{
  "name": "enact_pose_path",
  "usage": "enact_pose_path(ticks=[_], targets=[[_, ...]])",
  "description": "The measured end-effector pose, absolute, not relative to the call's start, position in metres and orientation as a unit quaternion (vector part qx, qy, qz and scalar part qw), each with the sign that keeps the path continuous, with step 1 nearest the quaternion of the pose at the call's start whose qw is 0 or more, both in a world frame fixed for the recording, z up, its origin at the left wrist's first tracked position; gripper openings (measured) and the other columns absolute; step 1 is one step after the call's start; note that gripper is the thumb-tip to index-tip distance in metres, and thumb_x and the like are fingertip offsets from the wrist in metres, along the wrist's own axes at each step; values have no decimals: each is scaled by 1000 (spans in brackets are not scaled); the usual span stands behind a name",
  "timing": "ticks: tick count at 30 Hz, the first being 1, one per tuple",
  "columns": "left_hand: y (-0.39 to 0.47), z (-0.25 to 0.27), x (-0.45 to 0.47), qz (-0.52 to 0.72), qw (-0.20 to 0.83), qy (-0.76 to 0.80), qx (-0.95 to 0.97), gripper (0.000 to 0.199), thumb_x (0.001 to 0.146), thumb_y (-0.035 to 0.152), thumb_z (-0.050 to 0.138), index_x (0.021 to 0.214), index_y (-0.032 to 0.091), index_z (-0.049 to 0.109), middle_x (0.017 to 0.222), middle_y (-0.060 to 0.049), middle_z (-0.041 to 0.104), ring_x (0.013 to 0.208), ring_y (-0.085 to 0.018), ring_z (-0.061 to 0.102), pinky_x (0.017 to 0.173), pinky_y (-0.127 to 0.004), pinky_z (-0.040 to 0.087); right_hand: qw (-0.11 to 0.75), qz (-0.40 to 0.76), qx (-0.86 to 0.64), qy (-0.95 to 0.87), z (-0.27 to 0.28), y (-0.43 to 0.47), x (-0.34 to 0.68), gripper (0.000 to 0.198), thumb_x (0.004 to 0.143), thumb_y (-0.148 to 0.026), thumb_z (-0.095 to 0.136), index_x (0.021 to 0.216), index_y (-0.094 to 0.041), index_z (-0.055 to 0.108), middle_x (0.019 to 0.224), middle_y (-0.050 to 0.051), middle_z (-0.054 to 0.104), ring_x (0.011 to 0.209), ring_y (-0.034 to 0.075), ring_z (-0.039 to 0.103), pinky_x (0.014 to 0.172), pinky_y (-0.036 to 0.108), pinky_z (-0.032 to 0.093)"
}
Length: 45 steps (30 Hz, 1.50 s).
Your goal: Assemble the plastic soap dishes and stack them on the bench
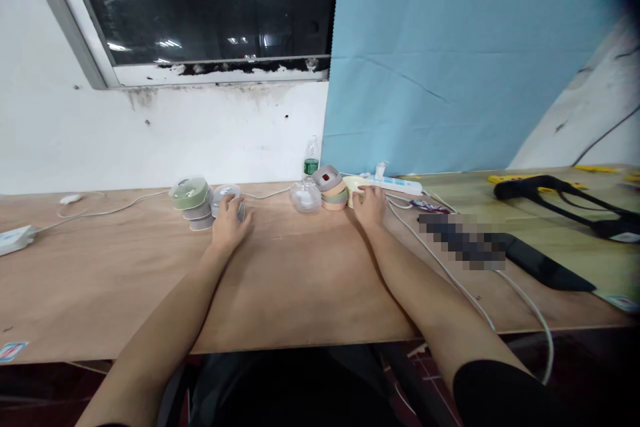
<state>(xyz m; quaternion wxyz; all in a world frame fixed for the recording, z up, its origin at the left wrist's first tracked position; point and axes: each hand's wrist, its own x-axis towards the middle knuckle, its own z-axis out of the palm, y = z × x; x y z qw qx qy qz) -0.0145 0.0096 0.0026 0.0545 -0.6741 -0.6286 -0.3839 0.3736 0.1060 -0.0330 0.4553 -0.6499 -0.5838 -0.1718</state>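
Note:
My left hand (231, 223) reaches over a small stack of grey round containers (220, 195) with a clear top, its fingers and thumb curled around the stack's sides. Just left of it stands another stack, with a green round container (191, 193) above grey ones (201, 221). On the other side, my right hand (370, 207) has its fingers around a pale yellow round container (353, 184). That container touches a leaning stack with a grey-brown square-holed piece (327, 177) on top and orange and green ones (334, 200) below. Clear plastic lids (305, 197) lie left of this stack.
A clear bottle with a green label (311, 159) stands by the wall. Behind my right hand lies a white power strip (400, 185), with white cables (440, 260) crossing the table. A black phone-like slab (543, 263) and black straps (565, 197) lie at the right.

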Motion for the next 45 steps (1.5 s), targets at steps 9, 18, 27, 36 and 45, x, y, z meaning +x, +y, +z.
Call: enact_pose_path(ticks=[9, 18, 27, 36, 45], targets=[[26, -4, -49, -298, 82, -739, -599, 81, 76, 53, 63, 144, 26, 29, 151, -16, 25, 107, -35, 60, 86, -45, 49, 482, -162, -644, -572, -34, 107, 375, 31, 83, -32, 49, 104, -15, 65, 105, 15, 55, 103, 30, 47, 91, 43, 34], [28, -6, -49, -317, 76, -731, -600, 67, 79, 51, 60, 139, 30, 40, 149, -16, 26, 105, -34, 61, 87, -45, 49, 495, -149, -653, -554, -35, 109, 379, 31, 81, -32, 50, 101, -15, 65, 103, 14, 54, 102, 29, 47, 92, 42, 34], [26, -4, -48, -331, 62, -726, -600, 74, 76, 55, 61, 140, 28, 37, 143, -15, 36, 110, -34, 58, 89, -43, 48, 501, -140, -665, -536, -39, 112, 382, 30, 79, -33, 51, 100, -16, 65, 106, 14, 52, 103, 29, 45, 92, 43, 34], [26, -6, -46, -323, 24, -733, -598, 77, 77, 62, 55, 142, 28, 31, 141, -15, 41, 111, -36, 57, 90, -47, 46, 499, -125, -671, -534, -39, 112, 381, 30, 78, -32, 51, 100, -15, 64, 106, 14, 51, 104, 30, 44, 92, 45, 33], [31, -12, -47, -355, 9, -723, -592, 84, 71, 55, 68, 139, 26, 29, 139, -13, 44, 119, -34, 52, 94, -44, 45, 499, -125, -678, -525, -38, 110, 380, 32, 78, -33, 51, 101, -16, 65, 106, 13, 51, 104, 29, 44, 92, 43, 34]])
